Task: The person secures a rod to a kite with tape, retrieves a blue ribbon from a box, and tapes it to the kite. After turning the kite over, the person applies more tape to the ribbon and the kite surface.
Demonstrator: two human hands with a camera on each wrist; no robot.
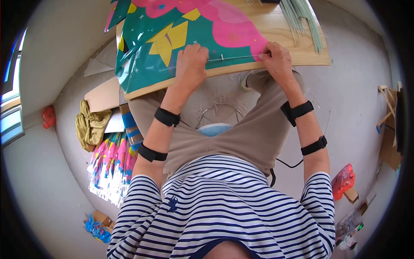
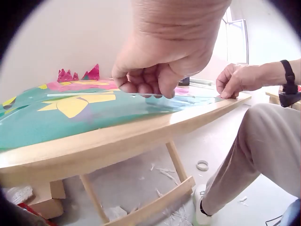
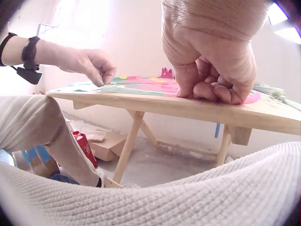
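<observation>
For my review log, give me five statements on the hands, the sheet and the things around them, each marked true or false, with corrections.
1. A thin white strand runs between the left hand and the right hand. True.
2. The printed sheet is plain teal. False: the printed sheet also has pink and yellow shapes.
3. Golden fabric lies on the tabletop. False: the golden fabric is off the wooden table, to the person's left.
4. Black straps circle both forearms. True.
5. Pale green stalks lie on the table's left end. False: the stalks lie toward its right end.

Pale walls [image 1: 39, 159] with a bright window [image 1: 12, 124] enclose a grey floor [image 1: 349, 99] and wooden table [image 1: 304, 58].
</observation>
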